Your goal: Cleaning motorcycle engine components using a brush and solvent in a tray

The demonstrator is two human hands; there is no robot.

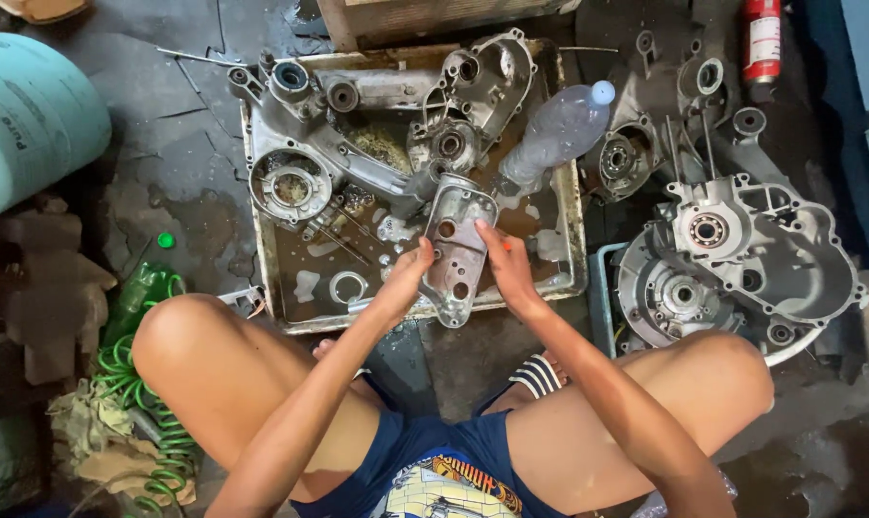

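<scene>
I hold a grey metal engine cover (452, 251) with several round holes, standing on end over the front edge of a shallow metal tray (574, 240). My left hand (406, 278) grips its left side and my right hand (507, 267) grips its right side. The tray holds dirty liquid, a large engine crankcase (358, 134) and a loose ring (347, 286). A clear plastic bottle (554, 132) leans over the tray's right rim.
Two more crankcase halves (741, 259) lie right of the tray. A pale green gas cylinder (27, 115) lies at the far left, a coiled green hose (156, 422) by my left knee, a red extinguisher (762, 38) at top right.
</scene>
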